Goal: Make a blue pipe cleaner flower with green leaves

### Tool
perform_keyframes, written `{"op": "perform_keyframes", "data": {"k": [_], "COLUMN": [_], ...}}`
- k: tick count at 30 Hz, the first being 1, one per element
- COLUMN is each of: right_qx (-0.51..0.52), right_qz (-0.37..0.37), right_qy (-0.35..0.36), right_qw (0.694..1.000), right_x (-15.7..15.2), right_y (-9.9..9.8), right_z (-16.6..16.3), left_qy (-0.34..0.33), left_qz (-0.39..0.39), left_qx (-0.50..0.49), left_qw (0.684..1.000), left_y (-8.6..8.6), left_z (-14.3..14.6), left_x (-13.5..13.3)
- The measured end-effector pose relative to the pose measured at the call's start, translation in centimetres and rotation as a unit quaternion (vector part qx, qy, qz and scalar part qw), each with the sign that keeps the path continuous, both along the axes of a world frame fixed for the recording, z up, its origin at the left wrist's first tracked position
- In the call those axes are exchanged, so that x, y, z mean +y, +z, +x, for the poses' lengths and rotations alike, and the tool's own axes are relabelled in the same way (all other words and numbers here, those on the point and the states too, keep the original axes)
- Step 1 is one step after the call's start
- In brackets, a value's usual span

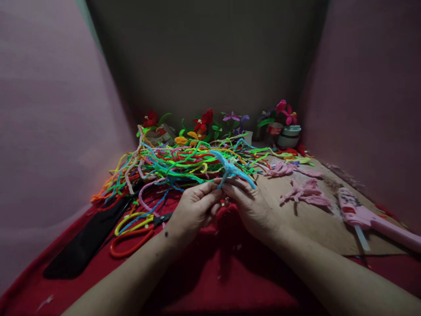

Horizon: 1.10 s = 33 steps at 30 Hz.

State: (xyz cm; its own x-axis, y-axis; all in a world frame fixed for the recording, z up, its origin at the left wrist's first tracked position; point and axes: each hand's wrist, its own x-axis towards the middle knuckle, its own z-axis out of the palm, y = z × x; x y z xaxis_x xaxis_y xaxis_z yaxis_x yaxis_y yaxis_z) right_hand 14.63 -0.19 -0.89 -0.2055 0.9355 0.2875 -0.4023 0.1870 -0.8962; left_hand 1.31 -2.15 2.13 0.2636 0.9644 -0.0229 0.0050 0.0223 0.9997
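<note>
A person holds a blue flower (pixel 230 168) of fuzzy stems above the middle of the surface, which a red cloth (pixel 243 285) covers. The left hand (pixel 194 208) has its thumb and forefinger closed on the lower end of the flower, at its stem. The right hand (pixel 251 206) grips the same place from the other side, with its thumb and fingers pinched together just beside those of the left. The petals spread above the fingertips, and a pale tuft shows among them.

Behind the hands, a pile of coloured fuzzy stems (pixel 177 164) extends across the far part of the surface. Along the far edge stand finished-looking flowers in red, orange, purple and pink, and near the far right corner there is a jar (pixel 289 137).

Toward the left edge lie a black flat object (pixel 79 245) and scissors (pixel 159 219) with yellow and orange handle loops. On the right side, a cardboard sheet (pixel 312 232) carries a pink flower (pixel 307 193) and, nearer to the right edge, a pink glue gun (pixel 358 217).
</note>
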Motion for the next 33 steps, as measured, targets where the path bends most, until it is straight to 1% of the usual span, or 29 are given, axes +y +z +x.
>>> {"op": "perform_keyframes", "data": {"k": [4,7,10,13,16,18,20,22,24,27,29,30,33], "right_qx": [-0.01,0.015,0.043,0.066,0.076,0.078,0.079,0.077,0.07,0.054,0.04,0.031,0.007], "right_qz": [-0.015,-0.039,-0.044,-0.056,-0.06,-0.052,-0.047,-0.052,-0.06,-0.062,-0.058,-0.054,-0.027], "right_qy": [0.016,0.053,0.092,0.116,0.109,0.093,0.074,0.056,0.041,0.023,0.006,-0.002,-0.015], "right_qw": [1.0,0.998,0.994,0.99,0.989,0.991,0.993,0.994,0.995,0.996,0.998,0.998,1.0], "right_x": [0.2,0.3,0.4,0.6,0.6,0.6,0.6,0.6,0.5,0.1,-0.3,-0.5,-0.9], "right_y": [-0.3,-0.2,-0.1,-0.1,0.0,0.0,0.1,0.2,0.2,0.4,0.5,0.7,1.1], "right_z": [0.2,0.3,0.3,0.3,0.4,0.5,0.6,0.7,0.6,0.3,0.1,0.0,-0.1], "left_qy": [-0.019,-0.042,-0.076,-0.102,-0.104,-0.089,-0.053,0.002,0.055,0.108,0.128,0.135,0.135], "left_qz": [-0.036,-0.057,-0.077,-0.1,-0.105,-0.073,-0.004,0.077,0.154,0.258,0.298,0.307,0.309], "left_qx": [-0.042,-0.087,-0.118,-0.132,-0.12,-0.075,0.0,0.078,0.148,0.24,0.268,0.27,0.251], "left_qw": [0.998,0.994,0.987,0.981,0.982,0.991,0.999,0.994,0.975,0.93,0.907,0.903,0.907], "left_y": [0.0,0.0,-0.1,-0.2,0.0,0.4,0.8,0.9,0.5,-0.8,-1.6,-1.8,-1.7], "left_z": [0.0,-0.1,-0.4,-0.7,-0.8,-0.6,-0.3,0.0,0.1,-0.2,-0.5,-0.7,-0.7], "left_x": [0.1,0.2,0.4,0.6,0.6,0.4,0.0,-0.4,-0.6,-0.5,-0.3,-0.2,-0.2]}}
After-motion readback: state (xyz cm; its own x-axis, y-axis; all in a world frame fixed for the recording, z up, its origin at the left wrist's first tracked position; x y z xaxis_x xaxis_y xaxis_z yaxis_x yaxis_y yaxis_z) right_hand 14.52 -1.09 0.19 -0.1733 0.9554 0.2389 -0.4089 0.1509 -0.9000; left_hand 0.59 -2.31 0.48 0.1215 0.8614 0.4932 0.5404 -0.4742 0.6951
